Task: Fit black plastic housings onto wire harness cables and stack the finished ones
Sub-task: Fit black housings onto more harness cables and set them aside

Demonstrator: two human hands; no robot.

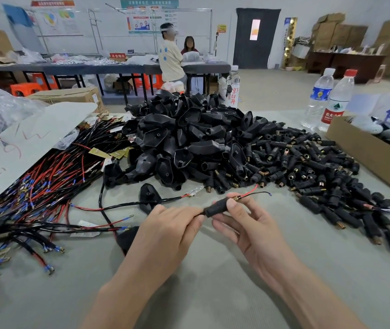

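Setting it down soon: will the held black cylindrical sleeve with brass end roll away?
The round black cylindrical sleeve could roll, though the red and black wires through it probably restrain it. The right hand's pinch suggests lightness.

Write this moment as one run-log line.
left hand: holds black sleeve | right hand: pinches it | wires: out of brass end

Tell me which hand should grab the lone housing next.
Left, probably. Both pinch the sleeve, but the left hand lies nearer the lone housing, and the right hand grips the wired end.
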